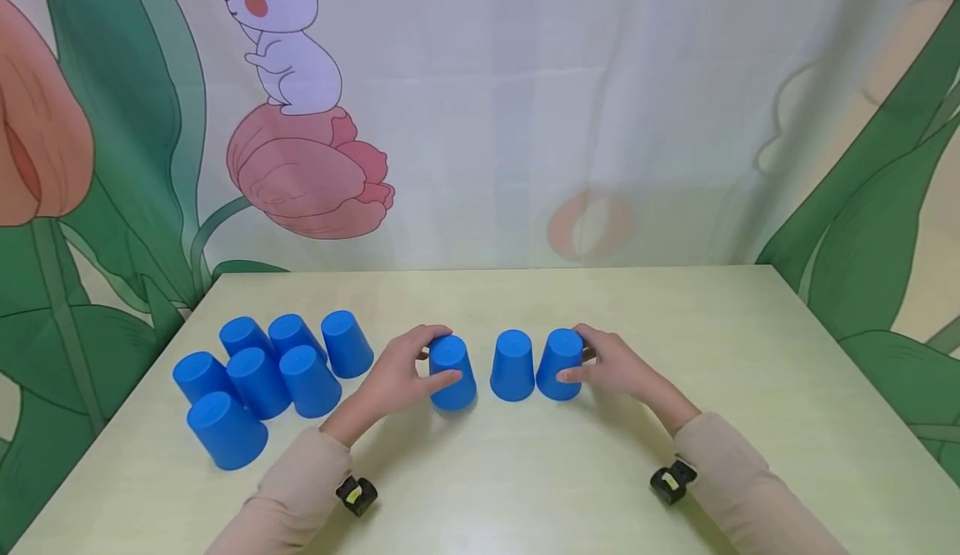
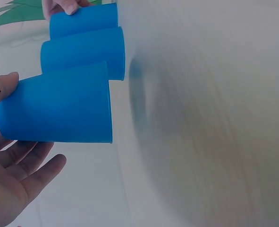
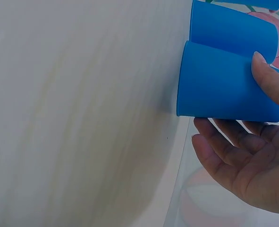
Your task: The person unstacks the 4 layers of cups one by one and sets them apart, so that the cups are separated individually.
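Note:
With thumb and fingers, my left hand (image 1: 405, 376) grips an upside-down blue cup (image 1: 452, 376). In the left wrist view that cup's rim (image 2: 110, 113) seems to hover slightly above the table, apart from its shadow. To its right, another inverted blue cup (image 1: 512, 367) stands untouched between the hands. My right hand (image 1: 615, 363) holds a third inverted blue cup (image 1: 559, 363) around its side, thumb in front and fingers behind. This cup stands close beside the middle one; in the right wrist view the cup (image 3: 229, 85) partly overlaps its neighbour.
Several more inverted blue cups (image 1: 258, 382) stand grouped on the left of the pale wooden table (image 1: 525, 488). Behind the table's far edge hangs a curtain (image 1: 480, 122) printed with a rabbit and flowers. A black wrist device (image 1: 357, 495) sits by the left sleeve, another (image 1: 672, 482) by the right.

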`<state>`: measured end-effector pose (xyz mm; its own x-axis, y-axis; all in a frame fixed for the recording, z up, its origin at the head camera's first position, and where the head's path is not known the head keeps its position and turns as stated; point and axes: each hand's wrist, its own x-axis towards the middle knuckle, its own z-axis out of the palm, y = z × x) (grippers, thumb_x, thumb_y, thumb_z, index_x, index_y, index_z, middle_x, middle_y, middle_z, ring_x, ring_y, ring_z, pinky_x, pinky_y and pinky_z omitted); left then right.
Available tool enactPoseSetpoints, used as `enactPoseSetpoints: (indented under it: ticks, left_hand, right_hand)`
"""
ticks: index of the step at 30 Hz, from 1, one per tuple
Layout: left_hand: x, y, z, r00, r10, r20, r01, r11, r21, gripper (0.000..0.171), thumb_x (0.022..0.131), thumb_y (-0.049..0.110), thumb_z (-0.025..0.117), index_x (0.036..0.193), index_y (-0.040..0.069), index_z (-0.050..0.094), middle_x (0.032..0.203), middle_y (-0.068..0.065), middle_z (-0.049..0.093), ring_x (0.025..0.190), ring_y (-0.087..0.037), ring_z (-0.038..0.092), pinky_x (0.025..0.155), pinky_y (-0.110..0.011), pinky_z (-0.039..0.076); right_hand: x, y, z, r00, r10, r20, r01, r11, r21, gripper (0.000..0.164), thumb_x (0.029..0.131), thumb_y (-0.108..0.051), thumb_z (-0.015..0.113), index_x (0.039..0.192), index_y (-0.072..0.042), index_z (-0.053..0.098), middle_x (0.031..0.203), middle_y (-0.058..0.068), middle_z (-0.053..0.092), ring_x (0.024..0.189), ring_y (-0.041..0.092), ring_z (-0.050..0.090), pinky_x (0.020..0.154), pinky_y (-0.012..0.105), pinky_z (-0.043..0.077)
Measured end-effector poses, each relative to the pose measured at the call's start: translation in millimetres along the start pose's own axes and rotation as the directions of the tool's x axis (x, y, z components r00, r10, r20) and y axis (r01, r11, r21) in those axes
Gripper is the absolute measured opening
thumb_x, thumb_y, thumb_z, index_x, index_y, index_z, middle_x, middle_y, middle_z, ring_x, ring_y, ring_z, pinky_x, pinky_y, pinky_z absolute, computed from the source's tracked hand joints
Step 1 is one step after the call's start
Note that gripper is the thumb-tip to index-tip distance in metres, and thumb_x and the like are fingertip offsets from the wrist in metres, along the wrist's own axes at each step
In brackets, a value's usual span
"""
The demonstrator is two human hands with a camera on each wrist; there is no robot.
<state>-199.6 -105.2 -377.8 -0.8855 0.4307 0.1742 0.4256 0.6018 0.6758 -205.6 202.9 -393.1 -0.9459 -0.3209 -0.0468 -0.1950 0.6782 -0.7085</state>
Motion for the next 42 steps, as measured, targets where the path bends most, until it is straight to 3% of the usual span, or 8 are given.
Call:
enactPoseSetpoints:
  ticks: [6,18,25,31,42]
  left_hand:
    - [-15.9,3.0,-12.8,1.0,0.004,-0.015,-0.004,0.999,0.039,0.059,0.078,0.029,0.071,0.128,0.008,0.047,0.123,-0.011,0.054,0.108,-0.03,0.054,0.084,-0.046,0.048]
    - [-53.5,-7.2,-39.5,0.992,0.0,-0.126,0.014,0.994,0.104,0.057,0.076,0.028,0.074,0.124,0.006,0.05,0.118,-0.014,0.057,0.103,-0.032,0.057,0.081,-0.05,0.049]
    - [-74.8,-9.6,-54.8,0.991,-0.035,-0.128,0.052,0.989,0.136,0.058,0.076,0.028,0.074,0.123,0.006,0.05,0.118,-0.014,0.057,0.101,-0.032,0.057,0.079,-0.05,0.05]
    - [-89.6,-14.7,-68.8,0.984,-0.061,-0.169,0.085,0.986,0.14,0.057,0.076,0.028,0.074,0.123,0.005,0.051,0.118,-0.015,0.057,0.1,-0.031,0.057,0.079,-0.048,0.05]
    - [-110.8,-28.1,-85.3,0.97,-0.054,-0.238,0.093,0.983,0.159,0.056,0.075,0.026,0.075,0.12,0.002,0.052,0.116,-0.018,0.058,0.097,-0.034,0.059,0.075,-0.048,0.051]
  right_hand:
    - [-1,1,0,1.0,-0.003,-0.007,0.003,1.0,0.003,0.052,0.078,-0.025,0.072,0.118,-0.001,0.048,0.112,0.015,0.058,0.101,0.033,0.055,0.082,0.048,0.048]
    - [1,-1,-1,1.0,-0.003,-0.001,0.003,1.0,-0.002,0.053,0.078,-0.026,0.072,0.118,-0.001,0.048,0.113,0.015,0.058,0.101,0.033,0.055,0.082,0.047,0.049]
    - [0,-2,0,1.0,-0.004,-0.01,0.004,1.0,-0.014,0.054,0.078,-0.026,0.072,0.118,0.0,0.048,0.113,0.016,0.058,0.101,0.034,0.056,0.081,0.047,0.049]
    - [-1,1,2,1.0,0.012,-0.019,-0.012,1.0,-0.016,0.053,0.078,-0.025,0.072,0.118,-0.001,0.048,0.112,0.015,0.058,0.101,0.033,0.055,0.082,0.047,0.049]
    - [-1,-1,2,1.0,-0.023,-0.016,0.023,0.999,-0.025,0.052,0.079,-0.027,0.072,0.116,0.0,0.049,0.11,0.016,0.058,0.099,0.032,0.056,0.082,0.048,0.048]
